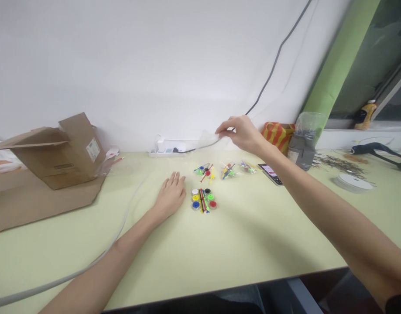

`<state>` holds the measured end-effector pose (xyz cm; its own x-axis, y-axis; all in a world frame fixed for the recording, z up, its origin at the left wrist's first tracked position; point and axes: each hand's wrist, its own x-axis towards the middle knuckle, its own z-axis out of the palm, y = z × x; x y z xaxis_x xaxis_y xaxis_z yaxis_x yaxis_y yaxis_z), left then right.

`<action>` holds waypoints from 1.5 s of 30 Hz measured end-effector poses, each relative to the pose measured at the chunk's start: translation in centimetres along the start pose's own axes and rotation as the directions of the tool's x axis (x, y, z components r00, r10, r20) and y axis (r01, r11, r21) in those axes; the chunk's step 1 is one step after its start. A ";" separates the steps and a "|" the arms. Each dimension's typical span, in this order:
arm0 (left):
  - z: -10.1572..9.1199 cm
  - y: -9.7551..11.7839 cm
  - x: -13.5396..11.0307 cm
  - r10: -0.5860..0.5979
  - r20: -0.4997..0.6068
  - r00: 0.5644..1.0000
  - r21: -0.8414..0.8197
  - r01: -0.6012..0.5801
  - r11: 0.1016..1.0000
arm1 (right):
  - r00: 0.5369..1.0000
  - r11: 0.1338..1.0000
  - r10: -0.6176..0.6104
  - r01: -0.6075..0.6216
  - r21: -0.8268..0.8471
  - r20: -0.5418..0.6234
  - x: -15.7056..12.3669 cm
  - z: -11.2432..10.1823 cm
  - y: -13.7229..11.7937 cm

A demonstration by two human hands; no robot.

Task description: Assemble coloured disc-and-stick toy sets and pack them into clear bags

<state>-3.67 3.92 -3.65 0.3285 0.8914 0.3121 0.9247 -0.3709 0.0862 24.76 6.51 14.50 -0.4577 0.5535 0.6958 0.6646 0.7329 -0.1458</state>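
Observation:
My left hand point(171, 195) lies flat on the pale green table point(239, 235), fingers stretched out, just left of a small set of coloured round pieces and sticks point(203, 200). My right hand point(240, 132) is raised near the wall, its fingers pinched on a clear plastic bag point(208, 139) that hangs above the table. Below it lie three small clear bags of coloured sticks point(224, 170).
An open cardboard box point(61, 150) sits at the left. A white power strip point(167, 148) with a dark cable lies by the wall. A phone point(271, 174), a striped bag point(278, 133), a grey packet point(301, 148) and a tape roll point(353, 182) lie to the right. A grey hose point(115, 235) crosses the table.

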 end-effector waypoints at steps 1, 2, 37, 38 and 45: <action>-0.1 0.1 0.1 -0.008 -0.048 0.999 -0.028 0.006 1.000 | 1.000 0.999 -0.007 0.006 -0.032 -0.026 -0.1 0.2 -0.5; -0.3 0.2 0.1 -0.019 -0.096 0.995 -0.066 0.012 0.998 | 0.999 0.998 -0.023 0.020 -0.067 -0.039 -0.1 0.6 -0.9; -0.6 -3.2 1.5 -0.041 -0.198 0.979 -0.314 -0.024 0.949 | 0.772 0.834 0.546 -0.465 -0.296 0.326 -5.5 16.2 -0.4; -0.5 -3.1 1.4 0.017 -0.107 0.994 -0.277 -0.046 0.960 | 0.760 0.825 0.563 -0.490 -0.283 0.325 -5.3 16.3 -0.4; 0.8 -3.2 0.9 0.080 0.214 0.973 -0.144 -0.049 0.988 | 0.769 0.832 0.554 -0.517 -0.200 0.319 -4.3 15.3 -0.5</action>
<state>-6.21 6.12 -4.36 0.4347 0.8941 0.1078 0.8701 -0.4478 0.2057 17.32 9.78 0.77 -0.1720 0.9579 0.2300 0.9077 0.2448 -0.3408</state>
